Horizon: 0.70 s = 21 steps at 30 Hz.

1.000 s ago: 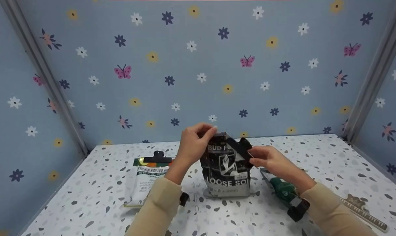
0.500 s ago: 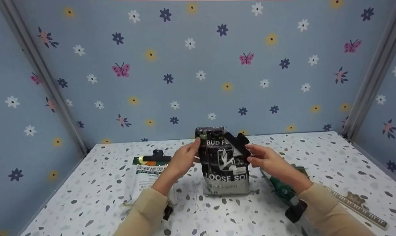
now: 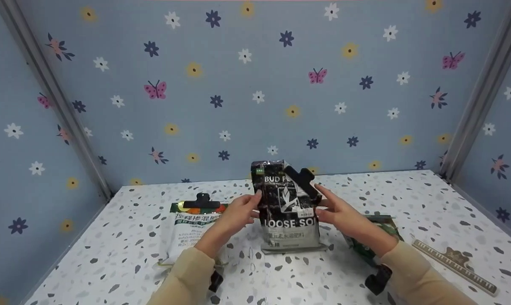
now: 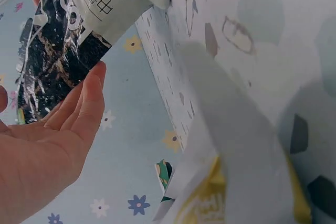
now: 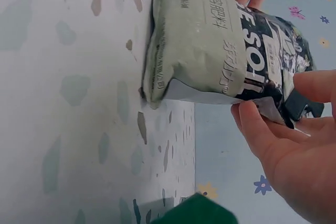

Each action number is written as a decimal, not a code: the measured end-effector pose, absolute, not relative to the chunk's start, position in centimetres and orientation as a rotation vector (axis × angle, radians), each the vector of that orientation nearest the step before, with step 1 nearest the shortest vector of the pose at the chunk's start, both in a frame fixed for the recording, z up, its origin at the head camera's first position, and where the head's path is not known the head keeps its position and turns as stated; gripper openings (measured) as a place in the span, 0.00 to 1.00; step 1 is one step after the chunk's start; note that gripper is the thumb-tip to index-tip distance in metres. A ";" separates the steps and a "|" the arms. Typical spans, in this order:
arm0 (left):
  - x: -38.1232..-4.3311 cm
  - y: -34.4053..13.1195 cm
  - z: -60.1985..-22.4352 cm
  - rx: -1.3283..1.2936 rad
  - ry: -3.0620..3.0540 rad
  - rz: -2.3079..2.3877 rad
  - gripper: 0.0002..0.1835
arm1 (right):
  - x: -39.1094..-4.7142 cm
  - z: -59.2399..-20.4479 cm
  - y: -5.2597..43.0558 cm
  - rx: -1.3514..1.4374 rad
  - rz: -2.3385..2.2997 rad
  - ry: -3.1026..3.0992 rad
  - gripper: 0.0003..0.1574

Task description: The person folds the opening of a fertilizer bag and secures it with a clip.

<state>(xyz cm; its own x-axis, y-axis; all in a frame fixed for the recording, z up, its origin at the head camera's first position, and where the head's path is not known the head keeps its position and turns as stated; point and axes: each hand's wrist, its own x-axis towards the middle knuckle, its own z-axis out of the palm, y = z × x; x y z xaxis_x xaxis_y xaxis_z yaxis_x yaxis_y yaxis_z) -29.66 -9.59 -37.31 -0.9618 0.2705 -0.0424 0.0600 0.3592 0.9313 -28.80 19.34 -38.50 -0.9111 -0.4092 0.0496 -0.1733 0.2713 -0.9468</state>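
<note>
While my left hand (image 3: 237,215) and right hand (image 3: 344,217) flanked the black bag (image 3: 285,220), fingers spread, I judged even, gentle steadying best.

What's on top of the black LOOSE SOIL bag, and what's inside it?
A black clip slants across an upper corner of the bag, on the right in the head view. Its contents cannot be seen: the printed wrapping covers them.

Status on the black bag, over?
Left hand, right hand at sides of black bag, which stands on table. Clip slanted across upper corner. Green bag nearby, partly behind right sleeve.
</note>
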 end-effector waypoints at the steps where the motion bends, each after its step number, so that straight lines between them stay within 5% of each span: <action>1: -29.7 -9.5 -37.4 0.299 2.424 1.658 0.39 | -28.8 -38.6 19.3 -0.554 -1.680 2.341 0.44; 21: -29.9 -8.7 -38.1 0.227 2.421 1.515 0.44 | -28.6 -39.6 18.9 -0.532 -1.403 2.535 0.34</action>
